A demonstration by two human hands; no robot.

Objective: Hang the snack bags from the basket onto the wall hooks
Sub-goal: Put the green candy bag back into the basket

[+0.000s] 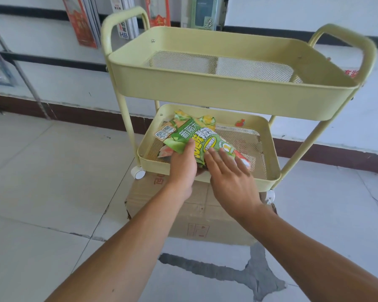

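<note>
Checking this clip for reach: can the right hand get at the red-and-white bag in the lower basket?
Probably yes. The right hand is open right beside the red-and-white bag, the lower basket is open-topped, and nothing lies between them.

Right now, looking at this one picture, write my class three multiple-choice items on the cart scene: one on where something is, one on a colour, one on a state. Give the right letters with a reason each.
1. Where do the snack bags lie?
A. In the top tray
B. In the lower tray
C. On the floor tiles

2. What colour is the cart?
A. Pale yellow
B. Dark blue
C. Red

3. What is the left hand doing?
A. Hanging idle at the person's side
B. Resting flat on the cardboard box
C. Gripping a green snack bag

Answers:
1. B, the bags sit on the mesh of the lower tray, while the top tray shows only bare mesh.
2. A, frame and both trays are pale yellow.
3. C, its thumb lies across the green bag's face and the bag's edge runs into the palm; the right hand is spread open over the bags.
</note>
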